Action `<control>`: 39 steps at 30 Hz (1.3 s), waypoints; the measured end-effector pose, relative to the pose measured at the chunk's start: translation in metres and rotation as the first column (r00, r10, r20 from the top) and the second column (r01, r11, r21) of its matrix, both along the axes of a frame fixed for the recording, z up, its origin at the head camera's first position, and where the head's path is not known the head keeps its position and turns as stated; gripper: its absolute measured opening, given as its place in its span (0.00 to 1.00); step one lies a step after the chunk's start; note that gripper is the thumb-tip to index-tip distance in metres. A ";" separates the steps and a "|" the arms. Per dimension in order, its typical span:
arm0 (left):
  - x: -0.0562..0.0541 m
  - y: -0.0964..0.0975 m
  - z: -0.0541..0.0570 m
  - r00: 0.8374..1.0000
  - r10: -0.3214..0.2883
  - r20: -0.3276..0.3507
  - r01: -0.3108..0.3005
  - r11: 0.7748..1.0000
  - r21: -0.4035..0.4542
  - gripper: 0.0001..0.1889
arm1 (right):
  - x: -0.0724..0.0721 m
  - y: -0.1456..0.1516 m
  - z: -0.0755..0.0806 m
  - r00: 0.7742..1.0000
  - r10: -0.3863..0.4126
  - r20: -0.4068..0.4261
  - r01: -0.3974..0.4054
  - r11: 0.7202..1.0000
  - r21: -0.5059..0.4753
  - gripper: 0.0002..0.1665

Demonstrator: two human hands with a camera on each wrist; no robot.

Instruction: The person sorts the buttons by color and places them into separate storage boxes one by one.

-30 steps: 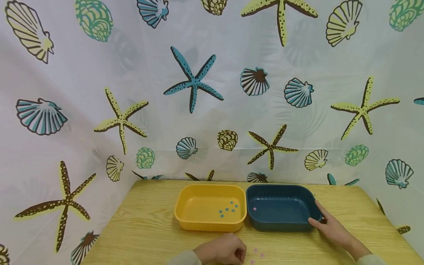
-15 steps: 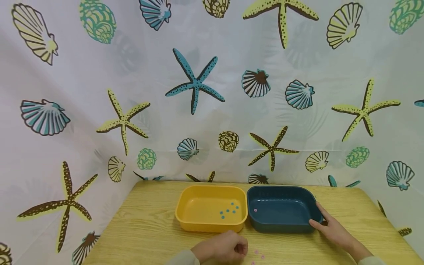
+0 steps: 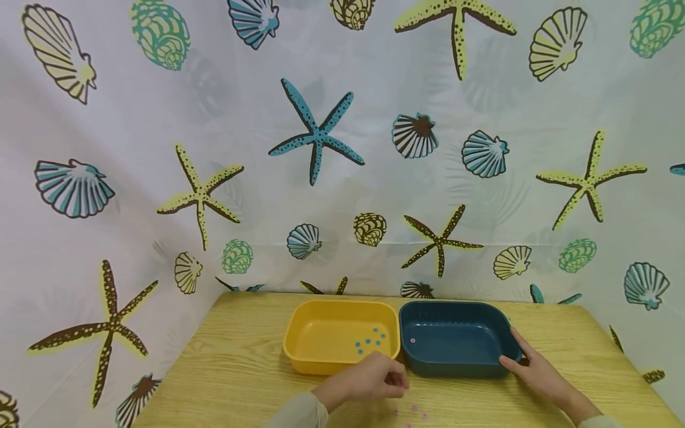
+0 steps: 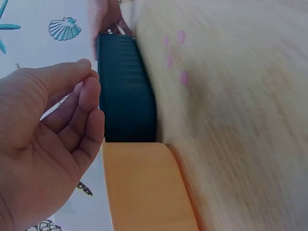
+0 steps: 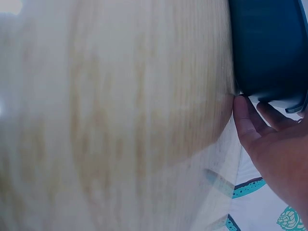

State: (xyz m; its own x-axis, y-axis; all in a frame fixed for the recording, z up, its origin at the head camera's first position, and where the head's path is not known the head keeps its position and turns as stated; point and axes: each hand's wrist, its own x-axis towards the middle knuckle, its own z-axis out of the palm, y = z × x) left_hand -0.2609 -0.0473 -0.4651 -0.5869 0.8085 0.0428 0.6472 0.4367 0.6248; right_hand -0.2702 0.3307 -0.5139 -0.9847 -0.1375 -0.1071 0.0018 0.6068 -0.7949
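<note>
In the head view my left hand [image 3: 369, 380] is over the table just in front of the yellow bin [image 3: 342, 361], fingers curled. Its thumb and index fingertips meet in the left wrist view; I cannot tell whether a tiny piece is between them. Several small pink button-like pieces [image 3: 414, 408] lie on the wood below and to the right of it. My right hand [image 3: 543, 374] rests against the right end of the dark blue bin [image 3: 455, 370], thumb at the front corner, fingers extended along its side. One pink piece [image 3: 412, 340] lies inside that bin.
Several small blue pieces [image 3: 368, 341] lie in the right half of the yellow bin. Both bins stand side by side on the wooden table [image 3: 241, 351]. A white curtain [image 3: 342, 196] with starfish and shells hangs behind and at both sides.
My left hand has risen off the table and shifted slightly right and away from me, uncovering another pink piece. My right hand stays at the blue bin.
</note>
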 end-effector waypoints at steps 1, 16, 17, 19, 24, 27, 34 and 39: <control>-0.001 0.001 0.002 1.000 0.011 0.008 -0.011 1.000 0.016 0.02 | 0.000 0.000 0.000 1.000 0.000 0.000 0.000 1.000 -0.001 0.51; -0.023 0.025 0.019 0.979 0.144 0.143 -0.163 0.978 0.129 0.02 | 0.000 -0.001 0.001 1.000 0.000 0.001 0.000 1.000 -0.002 0.52; -0.025 0.027 0.018 0.978 0.152 0.143 -0.170 0.977 0.126 0.02 | 0.000 -0.001 0.001 1.000 0.000 0.002 0.000 1.000 -0.004 0.51; -0.029 0.031 0.016 0.974 0.174 0.147 -0.192 0.974 0.122 0.02 | 0.000 -0.001 0.000 1.000 -0.001 0.002 0.001 1.000 -0.004 0.51; -0.037 0.038 0.013 0.958 0.237 0.160 -0.258 0.958 0.126 0.03 | 0.001 -0.001 0.001 1.000 0.001 0.000 -0.001 1.000 -0.010 0.51; -0.040 0.042 0.010 0.949 0.272 0.157 -0.293 0.948 0.126 0.02 | 0.001 -0.001 0.001 1.000 0.001 0.001 -0.001 1.000 -0.014 0.51; -0.047 0.048 0.002 0.942 0.305 0.144 -0.325 0.935 0.145 0.02 | 0.000 0.000 0.000 1.000 0.003 -0.007 -0.003 1.000 0.002 0.51; -0.051 0.053 -0.003 0.936 0.310 0.165 -0.337 0.925 0.173 0.03 | 0.001 -0.001 0.000 1.000 -0.005 -0.003 0.005 1.000 -0.014 0.51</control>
State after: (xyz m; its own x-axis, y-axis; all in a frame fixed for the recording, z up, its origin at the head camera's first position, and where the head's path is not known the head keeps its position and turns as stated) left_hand -0.3124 0.0052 -0.4684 -0.8264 0.5566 0.0850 0.3969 0.4687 0.7892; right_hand -0.2696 0.3301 -0.5142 -0.9857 -0.1339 -0.1019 0.0022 0.5955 -0.8033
